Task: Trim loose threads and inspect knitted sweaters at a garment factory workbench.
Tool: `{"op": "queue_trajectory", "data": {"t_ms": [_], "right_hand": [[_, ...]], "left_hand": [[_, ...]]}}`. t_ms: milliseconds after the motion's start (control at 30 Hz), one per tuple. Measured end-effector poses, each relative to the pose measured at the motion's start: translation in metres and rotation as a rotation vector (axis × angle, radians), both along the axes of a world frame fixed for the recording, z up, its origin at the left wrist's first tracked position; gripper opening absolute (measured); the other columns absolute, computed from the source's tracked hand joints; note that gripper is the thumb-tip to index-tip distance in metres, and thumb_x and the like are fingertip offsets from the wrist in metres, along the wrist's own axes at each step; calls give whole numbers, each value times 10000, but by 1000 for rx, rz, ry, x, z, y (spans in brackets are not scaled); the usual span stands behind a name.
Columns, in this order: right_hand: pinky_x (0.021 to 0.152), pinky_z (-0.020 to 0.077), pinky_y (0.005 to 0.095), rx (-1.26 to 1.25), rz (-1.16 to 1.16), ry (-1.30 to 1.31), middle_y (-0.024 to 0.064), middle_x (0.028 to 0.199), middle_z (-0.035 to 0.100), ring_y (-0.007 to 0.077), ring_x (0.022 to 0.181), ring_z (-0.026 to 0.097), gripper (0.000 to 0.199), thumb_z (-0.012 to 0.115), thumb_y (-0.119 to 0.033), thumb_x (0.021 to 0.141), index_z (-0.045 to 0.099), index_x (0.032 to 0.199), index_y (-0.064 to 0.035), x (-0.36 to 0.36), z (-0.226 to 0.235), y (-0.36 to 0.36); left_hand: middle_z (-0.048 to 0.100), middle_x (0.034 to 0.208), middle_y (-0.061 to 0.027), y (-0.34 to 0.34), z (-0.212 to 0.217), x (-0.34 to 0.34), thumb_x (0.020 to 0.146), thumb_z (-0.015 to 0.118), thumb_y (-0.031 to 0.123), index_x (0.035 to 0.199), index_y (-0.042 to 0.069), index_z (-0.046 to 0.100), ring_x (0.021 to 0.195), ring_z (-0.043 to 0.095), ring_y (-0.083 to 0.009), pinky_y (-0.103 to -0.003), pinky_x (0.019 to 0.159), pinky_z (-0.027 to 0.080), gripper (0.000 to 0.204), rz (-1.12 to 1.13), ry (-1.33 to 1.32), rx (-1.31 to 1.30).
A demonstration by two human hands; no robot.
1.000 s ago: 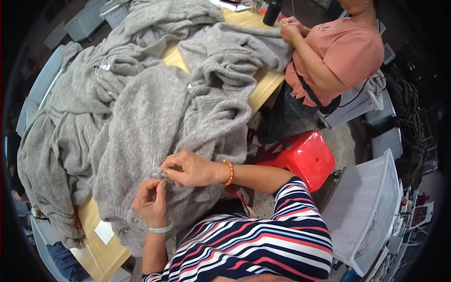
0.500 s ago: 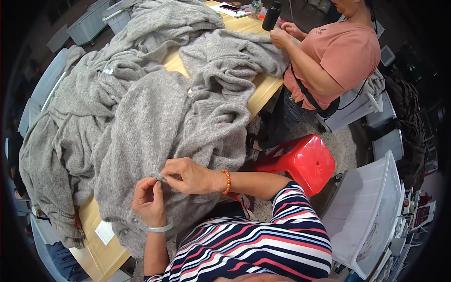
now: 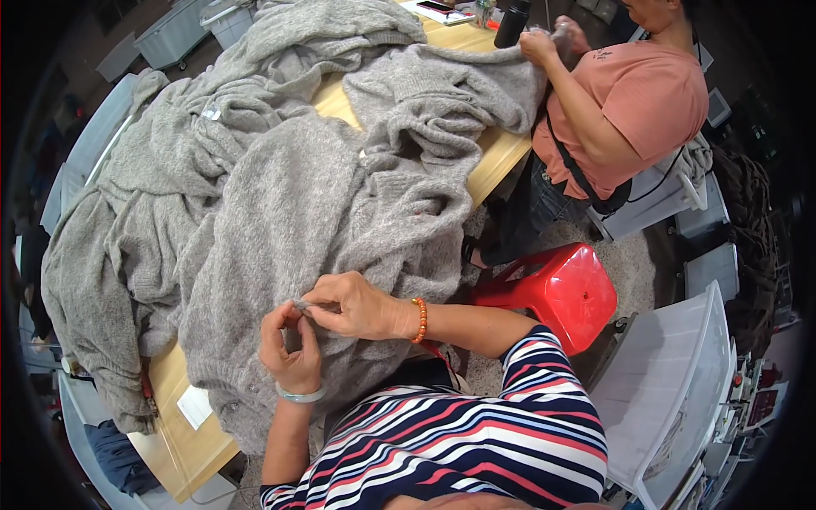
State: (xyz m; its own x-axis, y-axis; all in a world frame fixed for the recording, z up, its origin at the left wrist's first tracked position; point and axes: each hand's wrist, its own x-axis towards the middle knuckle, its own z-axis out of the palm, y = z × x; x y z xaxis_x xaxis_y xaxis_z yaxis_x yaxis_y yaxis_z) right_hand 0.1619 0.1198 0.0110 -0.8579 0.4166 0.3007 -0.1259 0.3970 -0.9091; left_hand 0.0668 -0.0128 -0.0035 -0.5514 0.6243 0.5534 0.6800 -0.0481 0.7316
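While I am watching from afar through the head camera, the left hand and the right hand are meeting over the near part of a grey knitted garment, which is lying spread on the pale wooden surface and spilling over its edge toward the person's striped top. The fingers of both hands are forming a narrow pinch, and their tips are gripping a small bit of the grey knit; I am not managing to tell which part of the garment it is. A pale bangle is circling the left wrist, and a band of orange beads is circling the right. Beyond and to the left, I am seeing grey knitwear lying heaped in folds, while a white slip of paper is lying at the lower left. Toward the upper right, a co-worker is standing at the surface, holding both hands up near a black bottle; one of those hands is blurring. A red stool is standing between the co-worker and the person's right arm, and a white bin is sitting farther right.
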Motion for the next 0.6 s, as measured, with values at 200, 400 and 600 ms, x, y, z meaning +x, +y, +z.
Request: {"op": "queue_trajectory", "data": {"t_ms": [200, 400, 600], "right_hand": [[587, 477, 379, 33, -29, 32, 178, 704, 598, 310, 641, 604, 174, 601, -122, 785, 680, 848, 20, -1, -2, 1], [582, 492, 309, 49, -35, 22, 136, 747, 623, 220, 644, 626, 185, 603, -71, 789, 692, 937, -7, -1, -11, 5], [581, 485, 359, -39, -64, 57, 176, 702, 604, 292, 632, 614, 157, 590, -91, 754, 669, 806, 34, 0, -6, -3]], "left_hand": [[616, 885, -78, 4, -8, 2, 792, 622, -92, 1076, 0, 592, 765, 600, -150, -260, 706, 492, 300, 40, -95, 55], [606, 877, -89, 12, -4, 5, 775, 620, -107, 1050, 5, 588, 750, 601, -180, -276, 697, 493, 298, 48, -19, 47], [591, 865, -95, 9, -6, 5, 770, 607, -118, 1045, -4, 577, 754, 593, -193, -287, 697, 492, 300, 21, -7, 26]]}}
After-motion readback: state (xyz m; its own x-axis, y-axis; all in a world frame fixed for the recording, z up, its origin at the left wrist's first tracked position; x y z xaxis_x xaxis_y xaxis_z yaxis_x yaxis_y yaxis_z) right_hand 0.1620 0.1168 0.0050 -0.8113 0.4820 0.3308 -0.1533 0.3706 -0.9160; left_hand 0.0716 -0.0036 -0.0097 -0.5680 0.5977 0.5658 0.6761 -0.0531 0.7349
